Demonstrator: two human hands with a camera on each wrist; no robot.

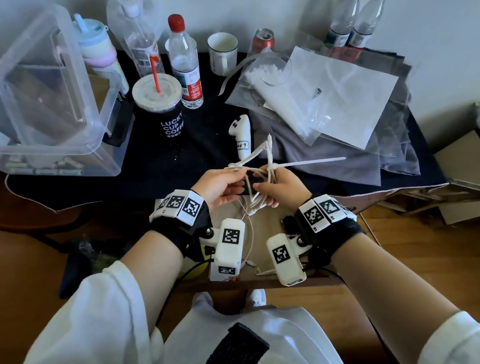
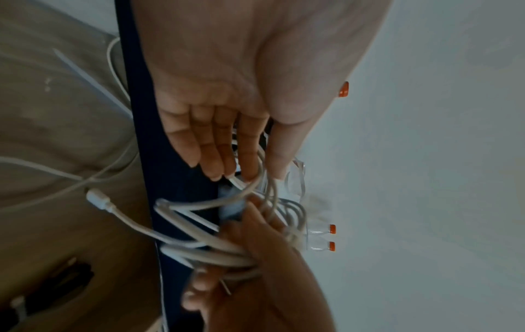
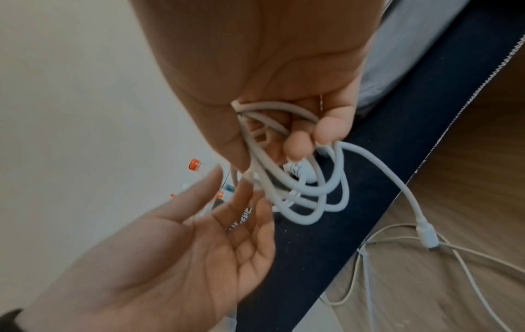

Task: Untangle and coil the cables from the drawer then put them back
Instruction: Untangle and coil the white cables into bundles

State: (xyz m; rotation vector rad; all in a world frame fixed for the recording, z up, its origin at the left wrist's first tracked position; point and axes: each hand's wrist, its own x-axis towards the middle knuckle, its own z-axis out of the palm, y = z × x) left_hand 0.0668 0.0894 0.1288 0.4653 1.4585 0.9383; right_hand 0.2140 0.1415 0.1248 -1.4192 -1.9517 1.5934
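A white cable hangs tangled in loops between both hands above the dark table edge. My right hand grips the coiled bundle, fingers curled round it. Just left of it, my left hand pinches one strand between thumb and index finger. A stiff white zip tie sticks out to the right from the bundle. One connector end dangles free. Below the hands the open drawer holds thin white cables.
On the dark cloth stand a lidded coffee cup, water bottles, a mug and a white controller. A clear plastic box fills the left, plastic bags the right. Cardboard boxes sit far right.
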